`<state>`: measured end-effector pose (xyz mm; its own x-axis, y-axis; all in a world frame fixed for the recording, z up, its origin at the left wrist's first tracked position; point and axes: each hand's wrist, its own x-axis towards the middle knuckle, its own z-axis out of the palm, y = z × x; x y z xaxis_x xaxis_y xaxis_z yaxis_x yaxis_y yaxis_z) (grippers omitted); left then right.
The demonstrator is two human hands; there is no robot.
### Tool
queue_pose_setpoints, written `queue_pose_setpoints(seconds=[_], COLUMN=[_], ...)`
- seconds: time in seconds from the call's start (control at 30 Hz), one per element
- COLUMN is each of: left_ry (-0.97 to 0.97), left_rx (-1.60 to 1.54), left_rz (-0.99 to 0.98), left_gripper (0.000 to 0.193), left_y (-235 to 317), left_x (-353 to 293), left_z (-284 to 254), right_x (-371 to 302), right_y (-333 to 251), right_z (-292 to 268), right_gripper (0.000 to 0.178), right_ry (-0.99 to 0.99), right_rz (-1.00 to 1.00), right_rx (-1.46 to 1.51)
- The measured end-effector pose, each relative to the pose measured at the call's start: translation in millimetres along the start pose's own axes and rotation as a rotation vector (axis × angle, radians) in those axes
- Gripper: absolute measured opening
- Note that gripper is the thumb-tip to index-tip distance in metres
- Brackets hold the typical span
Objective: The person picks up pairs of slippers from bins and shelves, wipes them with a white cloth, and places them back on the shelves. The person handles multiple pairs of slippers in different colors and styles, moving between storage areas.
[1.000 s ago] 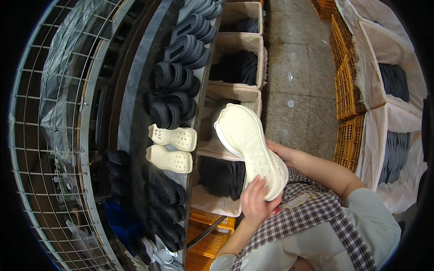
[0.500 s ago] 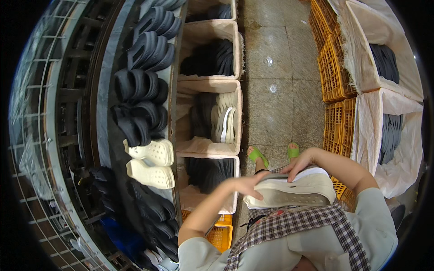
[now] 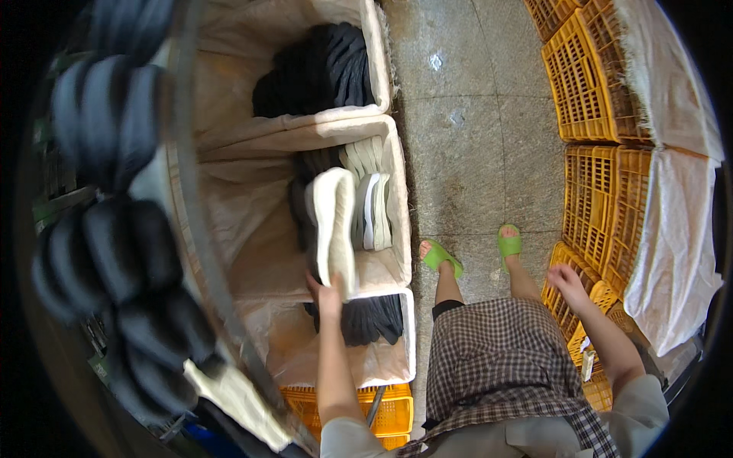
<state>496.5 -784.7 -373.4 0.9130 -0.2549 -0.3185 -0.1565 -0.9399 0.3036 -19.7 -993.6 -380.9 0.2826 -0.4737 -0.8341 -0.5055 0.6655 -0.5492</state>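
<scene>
My left hand (image 3: 328, 296) grips the lower end of a small stack of cream foam clogs (image 3: 334, 229), stood on end over the middle lined bin (image 3: 395, 195). Grey shows along the stack's left side. Beside it in that bin stand more cream clogs (image 3: 380, 233), a white one among them, with dark ones partly hidden behind the stack. Out to the right, my right hand (image 3: 566, 281) is empty, its fingers loosely bent, near the orange crates (image 3: 592, 202).
Black shoes fill part of the far lined bin (image 3: 336, 72) and the near one (image 3: 370, 320). On the left, a rack carries rows of dark shoes (image 3: 114, 248) and a blurred cream clog (image 3: 240, 401). A wet stone floor (image 3: 473, 164) runs between the bins and crates.
The clogs have gone from both hands before my apron to my left hand over the middle bin. My right hand has let go and moved right. The view has shifted closer to the bins.
</scene>
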Motion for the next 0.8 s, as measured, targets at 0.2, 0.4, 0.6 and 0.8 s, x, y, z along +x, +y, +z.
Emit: queue_pose_setpoints(seconds=[0.2, 0.4, 0.6, 0.8], left_ry=[0.086, -0.029, -0.322, -0.026], left_rx=[0.423, 0.351, 0.714, 0.203], left_rz=[0.314, 0.424, 0.161, 0.365], left_gripper=[0.081, 0.101, 0.111, 0.081], left_y=[-21, -14, 13, 64], left_x=[166, 166, 182, 67], left_z=[117, 217, 189, 168], right_x=[-18, -11, 11, 15], right_y=[128, 180, 163, 84], right_z=[18, 48, 73, 80], right_gripper=[0.015, 0.015, 0.012, 0.012], right_ry=[0.124, 0.155, 0.033, 0.028], right_rz=[0.345, 0.551, 0.42, 0.283], right_rx=[0.189, 0.172, 0.275, 0.222])
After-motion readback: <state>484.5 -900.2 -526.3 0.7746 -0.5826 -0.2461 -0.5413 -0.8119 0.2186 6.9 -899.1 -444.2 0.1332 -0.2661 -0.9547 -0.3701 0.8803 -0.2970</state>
